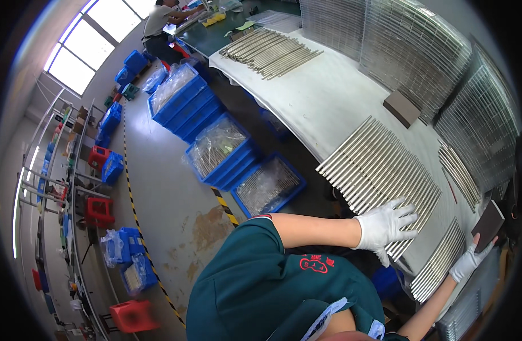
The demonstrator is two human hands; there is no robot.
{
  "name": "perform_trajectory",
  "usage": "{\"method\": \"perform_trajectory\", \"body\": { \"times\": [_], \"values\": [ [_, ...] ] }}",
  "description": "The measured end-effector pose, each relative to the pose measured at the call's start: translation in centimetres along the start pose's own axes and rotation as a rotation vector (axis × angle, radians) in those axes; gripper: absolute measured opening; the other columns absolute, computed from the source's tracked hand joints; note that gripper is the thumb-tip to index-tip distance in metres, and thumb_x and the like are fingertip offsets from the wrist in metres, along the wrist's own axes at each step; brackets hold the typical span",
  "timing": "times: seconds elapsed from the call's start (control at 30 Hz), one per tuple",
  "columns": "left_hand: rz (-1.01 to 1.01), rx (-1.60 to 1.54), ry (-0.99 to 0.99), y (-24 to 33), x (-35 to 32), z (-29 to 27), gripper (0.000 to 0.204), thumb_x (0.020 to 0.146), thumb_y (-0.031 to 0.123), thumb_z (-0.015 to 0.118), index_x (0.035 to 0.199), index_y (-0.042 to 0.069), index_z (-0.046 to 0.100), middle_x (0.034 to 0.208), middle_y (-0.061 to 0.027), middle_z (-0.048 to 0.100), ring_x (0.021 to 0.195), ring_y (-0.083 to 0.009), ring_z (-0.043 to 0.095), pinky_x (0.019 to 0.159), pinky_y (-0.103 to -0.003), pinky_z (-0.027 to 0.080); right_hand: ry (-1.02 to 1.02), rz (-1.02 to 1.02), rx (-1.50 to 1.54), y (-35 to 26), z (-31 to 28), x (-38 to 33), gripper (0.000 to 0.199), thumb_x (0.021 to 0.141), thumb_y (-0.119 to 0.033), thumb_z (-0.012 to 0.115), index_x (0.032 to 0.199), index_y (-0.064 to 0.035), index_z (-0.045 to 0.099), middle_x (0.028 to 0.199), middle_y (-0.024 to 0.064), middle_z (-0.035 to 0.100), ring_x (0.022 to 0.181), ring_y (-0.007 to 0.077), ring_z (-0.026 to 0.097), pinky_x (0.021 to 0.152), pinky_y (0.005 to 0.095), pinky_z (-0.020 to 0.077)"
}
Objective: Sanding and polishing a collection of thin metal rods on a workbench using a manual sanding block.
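Note:
A wide row of shiny metal rods (380,165) lies side by side on the white-covered table (306,96). My left hand (386,226), in a white glove, rests flat on the near end of this row with its fingers spread. At the right, my gloved right hand (471,261) grips a dark brown block (488,223) that looks like a sanding sponge, holding it up at a tilt. The glove leaves some of its fingertips bare. Between my hands a smaller group of rods (440,261) lies on the table.
Another brown block (402,109) sits beyond the rods, beside stacked clear wire-patterned trays (411,51). More rods lie at the right (460,173) and far end (269,52). Blue crates (215,150) stand on the floor along the table's left. A co-worker (161,28) bends over the far table.

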State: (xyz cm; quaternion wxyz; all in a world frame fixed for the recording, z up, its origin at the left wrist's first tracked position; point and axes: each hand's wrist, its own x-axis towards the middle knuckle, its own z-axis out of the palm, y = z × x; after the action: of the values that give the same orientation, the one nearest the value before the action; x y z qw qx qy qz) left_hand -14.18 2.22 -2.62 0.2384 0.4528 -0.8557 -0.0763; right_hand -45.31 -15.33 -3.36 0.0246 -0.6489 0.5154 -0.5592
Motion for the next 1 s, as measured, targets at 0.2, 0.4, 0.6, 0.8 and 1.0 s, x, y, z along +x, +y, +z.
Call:
{"method": "perform_trajectory", "body": {
  "times": [0.2,0.4,0.6,0.8,1.0],
  "values": [
    [0.002,0.007,0.005,0.1,-0.1,-0.1,0.096,0.056,0.067,0.072,0.131,0.011,0.050,0.134,-0.0198,0.044,0.132,-0.0374,0.035,0.111,-0.053,0.023,0.005,-0.010,0.011,0.2,0.1,0.0,0.061,0.093,-0.020,0.062,0.143,0.0003,0.034,0.143,0.0176,0.042,0.125,0.0242,0.047,0.105,0.0315,0.0354],
    [0.005,0.008,0.008,0.1,-0.1,0.0,0.095,0.057,0.067,0.071,0.131,0.012,0.051,0.134,-0.0200,0.044,0.132,-0.0376,0.035,0.111,-0.053,0.023,0.013,-0.005,-0.016,0.0,0.0,0.0,0.062,0.093,-0.019,0.063,0.143,0.0003,0.034,0.143,0.0173,0.043,0.123,0.0239,0.048,0.104,0.0309,0.0373],
    [0.005,0.008,0.010,0.1,-0.1,0.1,0.095,0.057,0.067,0.071,0.131,0.012,0.051,0.134,-0.0200,0.044,0.132,-0.0376,0.035,0.111,-0.053,0.023,0.019,-0.006,0.001,-0.2,0.0,0.0,0.062,0.092,-0.019,0.063,0.143,0.0002,0.034,0.142,0.0173,0.043,0.123,0.0241,0.049,0.104,0.0313,0.0375],
    [0.014,0.006,0.016,-0.1,0.0,0.1,0.095,0.057,0.068,0.070,0.131,0.012,0.051,0.134,-0.0196,0.045,0.132,-0.0376,0.035,0.111,-0.054,0.023,0.014,-0.006,-0.005,-0.1,0.0,0.0,0.061,0.092,-0.019,0.063,0.143,-0.0005,0.035,0.143,0.0171,0.043,0.123,0.0238,0.048,0.104,0.0311,0.0371],
    [0.008,0.009,0.022,0.0,-0.1,0.3,0.095,0.057,0.067,0.071,0.131,0.012,0.051,0.134,-0.0191,0.045,0.132,-0.0369,0.035,0.110,-0.054,0.023,0.010,-0.026,-0.017,0.5,0.0,0.1,0.061,0.093,-0.020,0.063,0.143,-0.0004,0.035,0.143,0.0173,0.043,0.124,0.0243,0.048,0.104,0.0316,0.0367]
  ]
}}
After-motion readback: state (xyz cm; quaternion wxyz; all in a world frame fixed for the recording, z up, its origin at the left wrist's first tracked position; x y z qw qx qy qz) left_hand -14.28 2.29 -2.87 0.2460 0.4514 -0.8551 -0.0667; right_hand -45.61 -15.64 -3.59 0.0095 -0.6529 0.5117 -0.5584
